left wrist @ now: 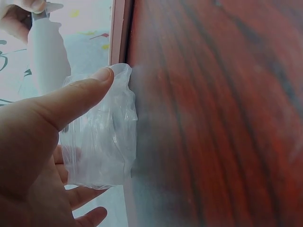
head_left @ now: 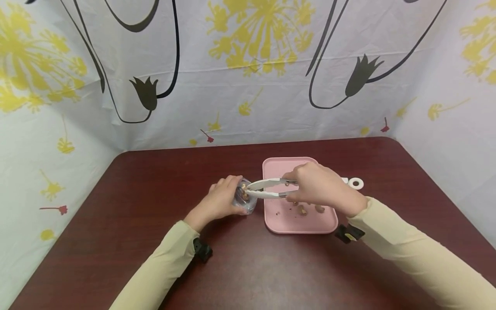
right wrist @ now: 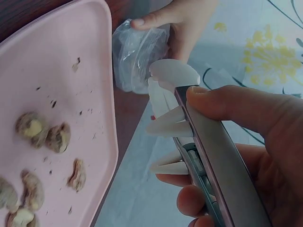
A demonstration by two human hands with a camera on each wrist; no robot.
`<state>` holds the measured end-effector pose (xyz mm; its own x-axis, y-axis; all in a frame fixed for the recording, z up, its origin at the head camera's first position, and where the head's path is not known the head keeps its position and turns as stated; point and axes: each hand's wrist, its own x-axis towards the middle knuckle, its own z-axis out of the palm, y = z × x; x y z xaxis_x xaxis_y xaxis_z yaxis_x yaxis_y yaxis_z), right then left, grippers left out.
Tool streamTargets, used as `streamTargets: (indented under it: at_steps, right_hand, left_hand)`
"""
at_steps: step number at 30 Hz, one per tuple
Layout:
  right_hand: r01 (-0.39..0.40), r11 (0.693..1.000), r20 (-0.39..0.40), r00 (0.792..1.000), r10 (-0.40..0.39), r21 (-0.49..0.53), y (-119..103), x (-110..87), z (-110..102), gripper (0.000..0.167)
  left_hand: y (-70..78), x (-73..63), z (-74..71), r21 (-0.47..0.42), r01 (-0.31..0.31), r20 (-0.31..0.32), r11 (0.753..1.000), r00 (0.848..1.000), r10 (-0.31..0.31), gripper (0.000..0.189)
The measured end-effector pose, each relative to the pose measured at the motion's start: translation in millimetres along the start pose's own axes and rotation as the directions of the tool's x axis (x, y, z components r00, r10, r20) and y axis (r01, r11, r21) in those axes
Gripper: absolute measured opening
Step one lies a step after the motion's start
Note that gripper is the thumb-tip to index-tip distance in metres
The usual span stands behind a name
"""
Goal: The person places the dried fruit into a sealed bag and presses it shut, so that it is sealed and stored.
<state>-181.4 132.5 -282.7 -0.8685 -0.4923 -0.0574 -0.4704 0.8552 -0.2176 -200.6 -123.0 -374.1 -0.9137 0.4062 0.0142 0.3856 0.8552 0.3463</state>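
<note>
Head view shows the right hand (head_left: 322, 185) pinching the tongs (head_left: 265, 184) between thumb and fingers. The two white ends sit a little apart; I cannot tell if they hold a nut. The left hand (head_left: 220, 200) wraps its thumb and fingers round a clear bag (head_left: 251, 207). The tongs lie long from side to side, and their tips point left, at the bag's top. The bag stands just beside the pink tray (head_left: 279, 224).
</note>
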Motion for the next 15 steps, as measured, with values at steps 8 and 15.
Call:
streamTargets:
  at_steps: [8,15]
  right_hand:
    - [0.073,0.992,-0.058,0.995,-0.080,-0.103,-6.9,9.1,7.0,0.018]
    - [-0.024,1.000,-0.005,1.000,0.024,-0.001,-9.8,6.2,7.7,0.037]
  left_hand:
    - [-1.7,1.0,-0.1,0.004,-0.006,0.005,1.000,1.000,0.006,0.097]
    - [-1.9,0.7,-0.3,0.003,-0.007,0.008,1.000,1.000,0.007,0.098]
